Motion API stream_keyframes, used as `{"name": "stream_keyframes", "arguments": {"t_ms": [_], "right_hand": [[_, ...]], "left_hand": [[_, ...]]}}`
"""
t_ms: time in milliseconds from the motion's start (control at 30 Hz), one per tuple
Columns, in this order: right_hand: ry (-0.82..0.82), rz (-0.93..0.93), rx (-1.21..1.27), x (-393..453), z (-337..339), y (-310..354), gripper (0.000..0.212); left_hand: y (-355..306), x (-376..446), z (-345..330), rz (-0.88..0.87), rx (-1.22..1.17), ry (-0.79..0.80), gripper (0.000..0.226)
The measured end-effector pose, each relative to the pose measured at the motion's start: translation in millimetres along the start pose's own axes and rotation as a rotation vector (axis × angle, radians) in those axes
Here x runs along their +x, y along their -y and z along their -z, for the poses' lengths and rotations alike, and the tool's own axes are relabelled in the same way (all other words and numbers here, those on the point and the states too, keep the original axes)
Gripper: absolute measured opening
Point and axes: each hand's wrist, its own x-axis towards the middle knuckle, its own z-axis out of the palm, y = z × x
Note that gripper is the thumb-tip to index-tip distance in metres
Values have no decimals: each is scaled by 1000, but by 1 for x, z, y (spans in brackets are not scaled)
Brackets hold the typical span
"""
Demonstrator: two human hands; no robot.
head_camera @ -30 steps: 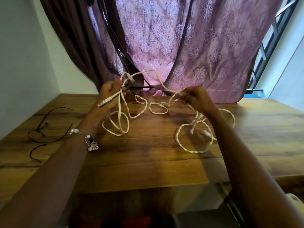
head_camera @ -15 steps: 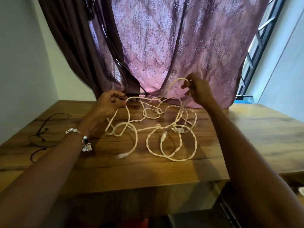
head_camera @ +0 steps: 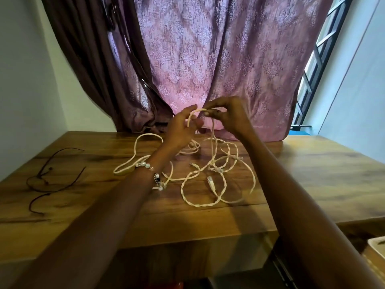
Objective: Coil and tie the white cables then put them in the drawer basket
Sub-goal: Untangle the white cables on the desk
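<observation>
A wooden desk stands against a pale wall, with a dark brown curtain and a patterned mauve curtain hanging down to its far edge; a barred window shows at the far right. On the left of the desk lies a thin dark cord, loosely looped and well apart from everything else. Toward the middle, the white cables sprawl in tangled loops over the desk, one long loop reaching left, twisted strands and several connector ends lying to the right of it. The left hand, a beaded bracelet on its wrist, is raised above the far part of the tangle with its fingers curled around a bend of cable. Just beside it, the right hand pinches the same raised bend between thumb and fingers, and a strand drops from there down into the pile. At the near right corner, below the desk edge, a pale rim of some container shows; what it is cannot be told.
</observation>
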Motion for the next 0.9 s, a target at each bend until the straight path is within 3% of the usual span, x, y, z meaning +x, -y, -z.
{"name": "stream_keyframes", "arguments": {"t_ms": [100, 167, 267, 367, 500, 633, 767, 833, 900], "right_hand": [[17, -97, -12, -7, -8, -5, 24], [62, -236, -98, -17, -15, -10, 40], [387, -444, -328, -36, -26, -28, 56], [515, -624, -221, -53, -25, -39, 50], [383, -596, -304, -58, -11, -46, 38], [256, -662, -444, -56, 5, -67, 17], [140, -563, -807, -56, 6, -64, 26], [40, -471, -787, -51, -1, -57, 19], [66, -383, -516, -44, -9, -46, 20]], "left_hand": [[-1, 2, -1, -30, -162, -25, 11], [-6, 1, -2, 20, -225, -88, 17], [-8, 2, 3, 139, -394, -180, 24], [-4, 12, 17, 269, -618, -303, 30], [-5, 20, 36, 367, -821, -437, 29], [0, 29, 58, 319, -1010, -474, 27], [6, 31, 59, 317, -1028, -448, 25], [3, 27, 48, 335, -1024, -409, 25], [-1, 24, 39, 344, -1045, -365, 26]]}}
